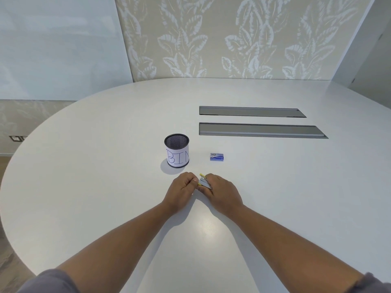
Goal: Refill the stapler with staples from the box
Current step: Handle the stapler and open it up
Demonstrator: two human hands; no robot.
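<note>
Big white oval table (105, 166), near edge out of frame below, left edge curves off w/ floor showing beyond, far edge meets the leaf-pattern wall. Lots of bare surface L and R of the hands and toward the camera. Two grey slot panels (254, 121) set flush in the top, far right, well apart from the work area.

Mesh cup (176, 150) marked "BIN" stands upright, just beyond and slightly left of the hands, near but not touching. Blue box (216, 157) lies flat to the right of the cup, beyond the right hand, clear gap between box and hands, lid looks closed but too small to be sure.

Stapler (203, 182), yellow + grey, sits between both hands at table centre, low over or on the top; can't tell if it touches the surface. Seems partly opened, metal part showing, yellow tip pointing away; detail too small to confirm.

Left hand (182, 191): fingers curled, pinching the stapler's left end, knuckles up. Right hand (223, 193): closed round the stapler body from the right, fingers wrapped under, back of hand up. Both forearms come in from the bottom corners, converging in a V, wrists low near the table. Grey sleeves at both lower corners.
</note>
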